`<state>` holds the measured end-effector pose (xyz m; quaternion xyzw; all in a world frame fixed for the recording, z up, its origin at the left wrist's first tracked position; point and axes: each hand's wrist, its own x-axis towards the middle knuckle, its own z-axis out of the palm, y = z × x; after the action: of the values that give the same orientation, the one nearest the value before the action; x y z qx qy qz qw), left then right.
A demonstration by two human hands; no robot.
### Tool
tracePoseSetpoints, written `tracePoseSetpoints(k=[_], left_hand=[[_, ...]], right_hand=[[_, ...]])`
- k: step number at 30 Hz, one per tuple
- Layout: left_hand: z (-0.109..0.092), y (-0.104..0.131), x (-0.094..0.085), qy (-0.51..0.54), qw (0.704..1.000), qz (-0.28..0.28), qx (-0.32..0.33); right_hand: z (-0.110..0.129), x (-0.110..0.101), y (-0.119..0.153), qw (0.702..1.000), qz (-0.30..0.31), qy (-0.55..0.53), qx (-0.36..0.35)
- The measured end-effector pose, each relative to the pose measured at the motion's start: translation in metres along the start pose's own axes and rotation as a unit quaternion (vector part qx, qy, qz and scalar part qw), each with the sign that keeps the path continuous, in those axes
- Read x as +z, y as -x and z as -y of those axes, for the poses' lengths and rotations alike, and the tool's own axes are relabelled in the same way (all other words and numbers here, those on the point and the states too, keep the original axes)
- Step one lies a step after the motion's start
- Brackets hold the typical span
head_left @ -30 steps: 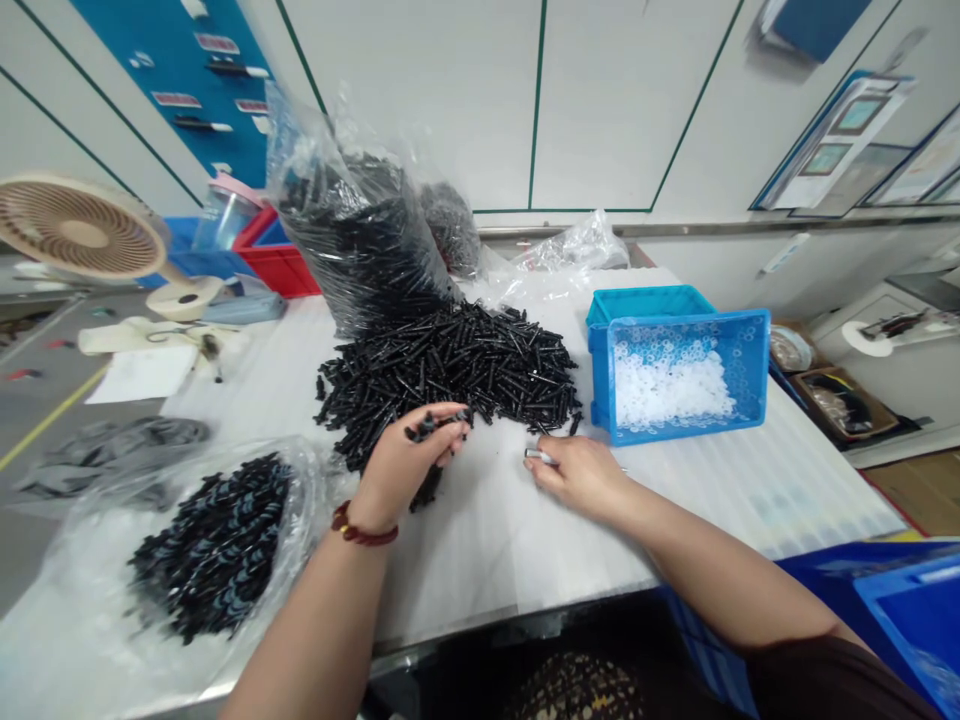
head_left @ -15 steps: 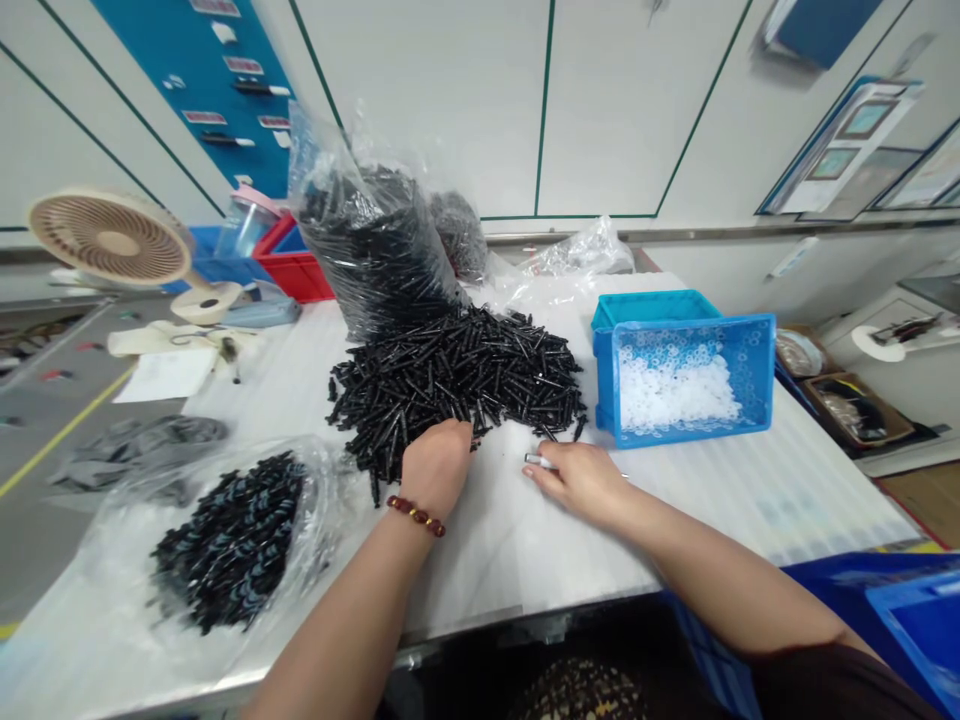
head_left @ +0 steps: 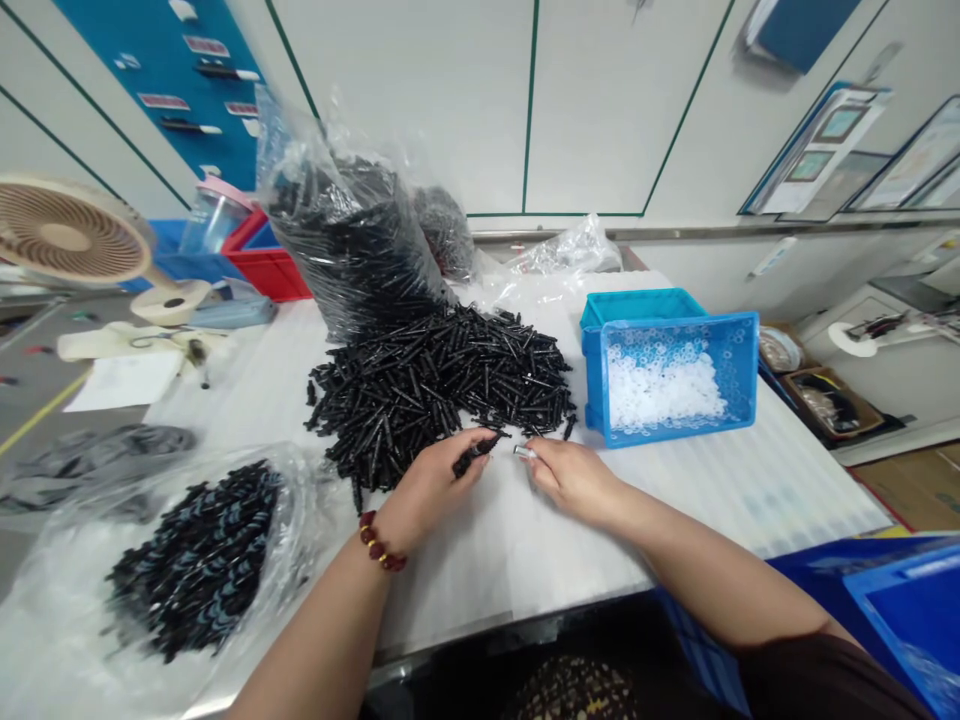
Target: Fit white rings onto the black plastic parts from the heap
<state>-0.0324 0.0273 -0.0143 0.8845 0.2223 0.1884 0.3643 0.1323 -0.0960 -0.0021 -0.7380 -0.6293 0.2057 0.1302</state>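
At the near edge of the black pile [head_left: 439, 385], on the white counter [head_left: 487, 540], the left hand [head_left: 431, 485] pinches a single black stick [head_left: 476, 453] between thumb and fingertips. The stick is slim, dark and matte, a short plastic rod like the hundreds heaped behind it. Its long axis lies low over the counter, slanting from the left hand up and to the right, so its free end points toward the right hand [head_left: 574, 475]. The right hand is just beside it, fingers curled and closed on a small silvery piece [head_left: 523, 452], whose end points left at the stick; the two tips are near but apart.

The pile spills out of a tall, crinkled clear bag [head_left: 341, 235] packed with the same rods. A blue plastic bin [head_left: 671, 375] with straight walls stands to the right, holding small white translucent rings [head_left: 660, 390]. To the left a flat clear bag [head_left: 195, 560] holds black pieces with pale bands. The counter's cover is ribbed white sheet.
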Motion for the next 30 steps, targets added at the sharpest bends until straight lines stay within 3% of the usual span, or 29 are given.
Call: tracePoseSetpoints(k=[5,16,30], left_hand=[[-0.001,0.000,-0.007,0.027,0.999,-0.034,-0.006],[-0.002,0.002,-0.001,0.030,0.997,0.066,-0.013],[-0.001,0.001,0.005,0.040,0.995,0.089,-0.029]], right_hand=[[-0.003,0.002,0.001,0.999,-0.013,-0.026,-0.030],[-0.003,0.008,0.000,0.999,0.021,0.015,-0.043],[-0.007,0.013,0.001,0.997,0.038,0.005,-0.062]])
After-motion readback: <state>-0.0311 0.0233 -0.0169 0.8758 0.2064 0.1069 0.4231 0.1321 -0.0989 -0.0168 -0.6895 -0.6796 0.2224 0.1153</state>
